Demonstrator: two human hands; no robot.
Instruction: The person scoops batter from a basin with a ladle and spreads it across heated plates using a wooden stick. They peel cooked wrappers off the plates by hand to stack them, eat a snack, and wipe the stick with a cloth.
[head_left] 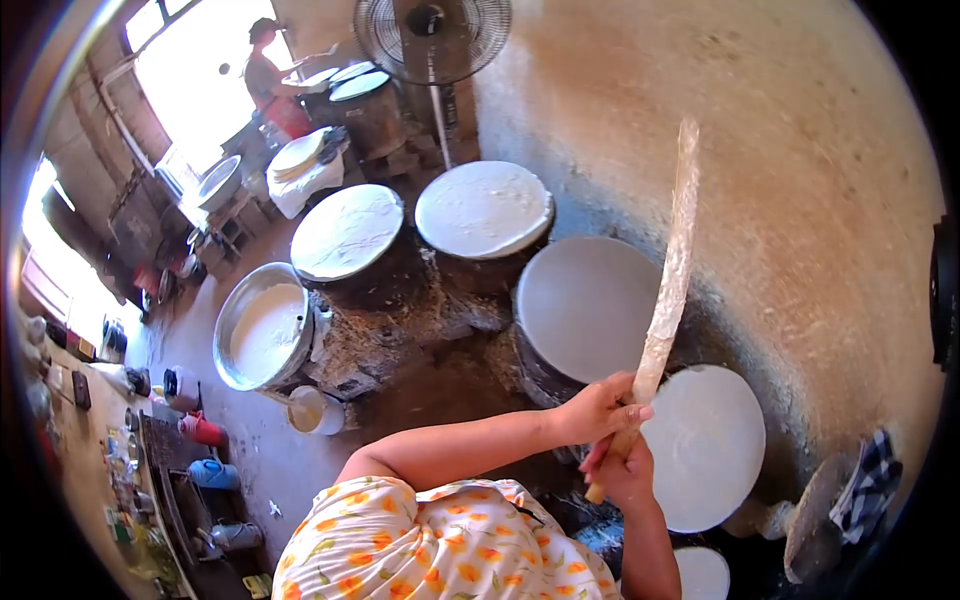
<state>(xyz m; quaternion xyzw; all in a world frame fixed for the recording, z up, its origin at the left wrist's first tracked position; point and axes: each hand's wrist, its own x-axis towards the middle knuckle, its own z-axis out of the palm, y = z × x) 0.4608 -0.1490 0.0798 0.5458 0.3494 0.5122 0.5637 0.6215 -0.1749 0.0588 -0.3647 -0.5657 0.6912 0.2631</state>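
Observation:
A long, flat wooden stick, crusted with pale residue, rises upright and slightly tilted in front of me. My left hand is closed around its lower part. Just below, my right hand grips the same stick near its bottom end. Beside my hands lies a round white surface, at the right. Behind the stick is a larger round greyish-white surface on a dark base. Two more round white tops, one nearer the wall and one to its left, sit on dark stoves farther off.
A metal basin of white liquid stands at the left, above a small bucket. A standing fan is at the back, and another person works by the window. A checkered cloth hangs at right.

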